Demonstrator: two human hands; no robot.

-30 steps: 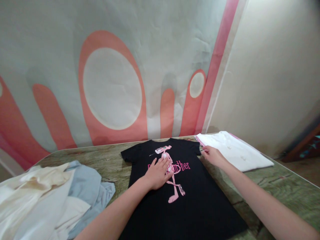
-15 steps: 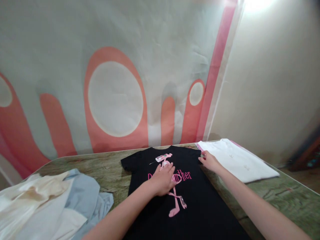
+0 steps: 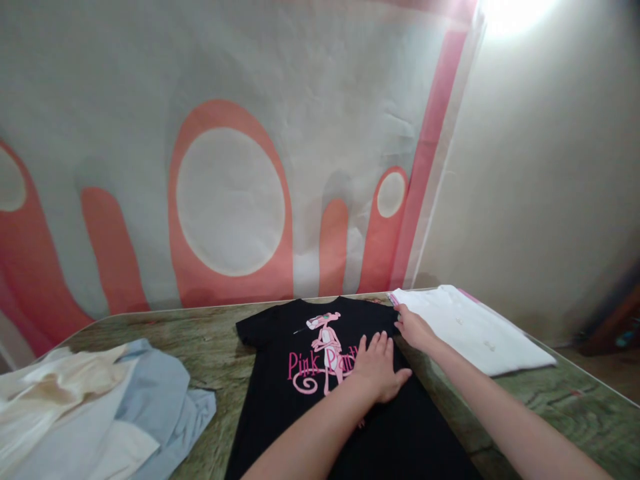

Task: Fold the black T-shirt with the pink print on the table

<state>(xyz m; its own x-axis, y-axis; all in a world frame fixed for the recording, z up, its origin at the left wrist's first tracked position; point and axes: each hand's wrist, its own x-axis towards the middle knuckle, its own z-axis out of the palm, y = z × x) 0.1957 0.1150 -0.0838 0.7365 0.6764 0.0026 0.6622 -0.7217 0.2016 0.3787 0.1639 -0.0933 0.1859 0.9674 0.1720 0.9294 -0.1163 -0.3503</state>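
Observation:
A black T-shirt (image 3: 280,400) with a pink cartoon print and pink lettering lies face up on the table. My left hand (image 3: 379,368) rests flat on its right chest area, fingers spread, covering the end of the lettering. My right hand (image 3: 413,329) is at the shirt's right sleeve edge, fingers curled on the fabric; how firmly it grips is unclear.
A folded white garment (image 3: 475,328) lies at the table's far right. A loose heap of cream and light blue clothes (image 3: 100,400) lies at the left. The green marbled table (image 3: 210,337) ends at a wall with a pink and white banner (image 3: 230,193).
My left hand has slid to the right across the shirt's print, uncovering the word "Pink". My right hand stays at the right sleeve. The view has tilted upward a little.

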